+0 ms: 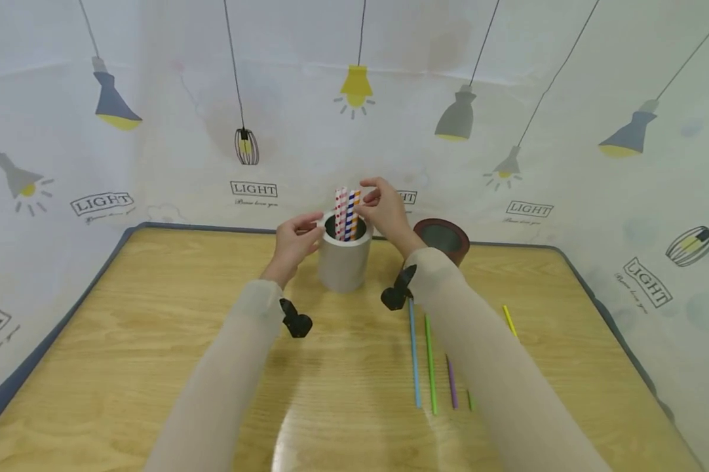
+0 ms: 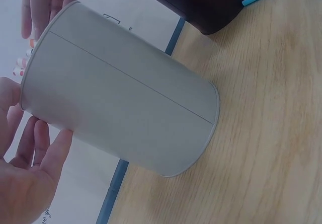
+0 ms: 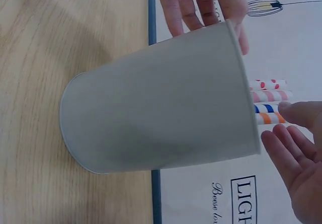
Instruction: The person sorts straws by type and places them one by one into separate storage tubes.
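A tall off-white bucket (image 1: 344, 265) stands upright on the table. Several patterned paper straws (image 1: 347, 215) rise out of its mouth: red-dotted, pink-striped, blue-striped and orange-striped. My left hand (image 1: 295, 246) holds the bucket at its left rim; in the left wrist view its fingers (image 2: 55, 153) lie against the wall. Over the right side of the rim is my right hand (image 1: 385, 208), its fingers apart beside the straws. In the right wrist view, its thumb tip reaches the orange-striped straw (image 3: 271, 118). The straws' lower ends are hidden inside the bucket.
A dark red-brown bucket (image 1: 449, 239) stands to the right, partly behind my right forearm. Plain straws lie on the wooden table (image 1: 172, 341): a blue one (image 1: 414, 354), a green one (image 1: 430, 367), a purple one (image 1: 452, 383) and a yellow one (image 1: 510, 321). A lamp-printed curtain (image 1: 307, 144) surrounds the table.
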Motion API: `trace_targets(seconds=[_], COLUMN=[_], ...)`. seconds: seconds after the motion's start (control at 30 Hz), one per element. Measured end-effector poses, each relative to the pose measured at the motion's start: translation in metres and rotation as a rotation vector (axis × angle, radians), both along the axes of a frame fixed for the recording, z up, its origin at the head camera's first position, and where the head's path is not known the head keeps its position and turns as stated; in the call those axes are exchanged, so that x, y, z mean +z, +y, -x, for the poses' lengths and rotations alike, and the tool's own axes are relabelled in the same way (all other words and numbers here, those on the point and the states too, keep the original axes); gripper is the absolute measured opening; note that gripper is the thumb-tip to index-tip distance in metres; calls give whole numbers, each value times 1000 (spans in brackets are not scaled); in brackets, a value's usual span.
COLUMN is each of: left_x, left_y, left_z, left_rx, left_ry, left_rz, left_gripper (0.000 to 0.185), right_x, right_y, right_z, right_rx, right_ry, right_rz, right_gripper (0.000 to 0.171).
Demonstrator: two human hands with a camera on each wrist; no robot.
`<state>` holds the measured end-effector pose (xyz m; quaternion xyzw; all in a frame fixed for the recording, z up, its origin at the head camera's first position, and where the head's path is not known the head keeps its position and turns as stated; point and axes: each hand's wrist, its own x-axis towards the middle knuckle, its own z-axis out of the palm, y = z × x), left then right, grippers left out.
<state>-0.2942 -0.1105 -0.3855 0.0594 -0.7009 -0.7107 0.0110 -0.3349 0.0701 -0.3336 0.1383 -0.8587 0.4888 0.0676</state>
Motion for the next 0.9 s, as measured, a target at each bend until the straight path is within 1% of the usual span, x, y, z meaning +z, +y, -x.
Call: trace_targets(seconds=[0.1, 0.2, 0.33, 0.5, 0.6, 0.8, 0.9], left_x=[0, 1, 4, 13, 19, 31, 35], left_y=[-1, -3, -7, -12, -12, -7, 0], left_z=[-1, -2, -5, -11, -15, -32, -40], left_rx=[-1, -13, -39, -64, -68, -77, -110], left_ry=[0, 25, 63, 92, 128, 223, 253], left_rz=[14, 40, 95, 147, 171, 199, 167], left_gripper=[36, 36, 38, 40, 39, 36, 35], right_x=[5, 10, 17, 26, 30, 32, 32], right_y=[3, 6, 11, 22, 29, 41, 47], right_z=[-3, -6, -12, -23, -30, -46, -54], right_rx=[42, 77, 121, 181, 212, 281, 310], right_ry=[-44, -66, -84, -104, -97, -101, -109], right_rz=[31, 51, 30, 5, 11, -19, -27], right_gripper=[45, 44, 42, 40, 39, 40, 40])
